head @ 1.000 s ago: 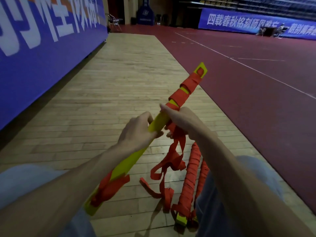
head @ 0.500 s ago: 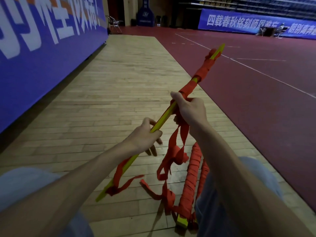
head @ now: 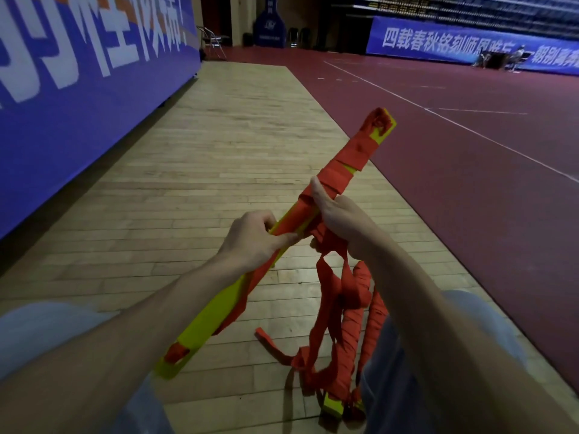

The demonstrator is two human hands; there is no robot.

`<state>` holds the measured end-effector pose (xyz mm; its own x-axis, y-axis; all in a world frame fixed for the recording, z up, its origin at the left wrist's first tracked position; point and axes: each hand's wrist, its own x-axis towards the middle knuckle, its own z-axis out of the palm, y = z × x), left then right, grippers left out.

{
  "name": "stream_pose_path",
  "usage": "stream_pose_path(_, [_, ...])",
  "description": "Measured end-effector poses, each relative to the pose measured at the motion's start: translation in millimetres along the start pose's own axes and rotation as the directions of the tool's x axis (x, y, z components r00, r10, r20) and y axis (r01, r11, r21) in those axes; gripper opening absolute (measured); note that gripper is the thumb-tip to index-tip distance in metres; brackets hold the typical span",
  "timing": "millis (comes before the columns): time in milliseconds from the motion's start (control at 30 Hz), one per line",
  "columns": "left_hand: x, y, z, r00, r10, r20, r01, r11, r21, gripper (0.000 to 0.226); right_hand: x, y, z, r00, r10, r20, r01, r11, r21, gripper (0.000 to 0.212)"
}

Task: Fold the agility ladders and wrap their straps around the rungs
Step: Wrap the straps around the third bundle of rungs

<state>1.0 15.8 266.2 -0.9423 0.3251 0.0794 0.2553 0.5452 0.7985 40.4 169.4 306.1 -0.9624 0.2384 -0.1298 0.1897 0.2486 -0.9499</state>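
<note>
A stack of yellow ladder rungs (head: 206, 324) slants from lower left to upper right in front of me. Its far half is wound with the orange strap (head: 351, 158). My left hand (head: 253, 239) grips the stack at its middle. Just beyond it, my right hand (head: 341, 220) holds the strap against the rungs, thumb pointing up along the wraps. The loose strap (head: 332, 296) hangs in loops from my right hand down to the floor. A second bundle (head: 347, 346), fully wrapped in orange, lies on the floor by my right knee.
I sit on a wooden floor (head: 200, 170) beside a dark red court (head: 470, 158). A blue banner wall (head: 78, 83) runs along my left. A folding chair (head: 213, 39) stands far ahead. My knees in light blue frame the bottom corners.
The rung stack has turned from edge-on back to its flat face and dropped lower. Another strap turn lies near my right hand, and both hands sit closer together.
</note>
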Motion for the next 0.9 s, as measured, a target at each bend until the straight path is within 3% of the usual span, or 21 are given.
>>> stream_pose_path(100, [-4,5,2,0.996,0.086,-0.033,-0.085,0.995,0.048,0.036,3,0,6,0.998,0.016,-0.065,-0.021,0.996,-0.081,0.065])
stream_pose_path(200, [-6,6,2,0.996,0.085,0.041,-0.085,0.996,-0.002,0.027,5,2,9,0.996,0.028,-0.085,-0.032,0.998,-0.045,0.061])
stream_pose_path(333, [-6,11,-1,0.958,-0.046,0.282,0.104,0.976,-0.193,0.019,5,0,11,0.995,-0.050,-0.089,0.055,0.997,0.049,0.047])
stream_pose_path(467, [-9,16,-7,0.876,-0.049,0.480,0.257,0.889,-0.378,0.050,1,-6,2,0.984,-0.139,-0.108,0.152,0.980,0.125,0.048])
stream_pose_path(533, [-10,17,-11,0.881,-0.024,0.472,0.271,0.844,-0.464,0.053,-2,-9,-2,0.983,-0.167,-0.069,0.176,0.974,0.145,0.053])
stream_pose_path(667, [-5,18,-18,0.942,-0.007,0.335,0.180,0.853,-0.490,0.055,-4,-12,-13,0.980,-0.193,0.045,0.187,0.976,0.114,0.058])
stream_pose_path(800, [-2,21,-19,0.979,-0.043,0.198,0.159,0.770,-0.618,0.057,-2,-5,-17,0.978,-0.132,0.164,0.145,0.987,-0.070,0.029])
stream_pose_path(900, [2,19,-20,0.987,-0.075,0.141,0.153,0.690,-0.707,0.043,-1,-2,-12,0.973,-0.092,0.213,0.122,0.984,-0.132,0.017])
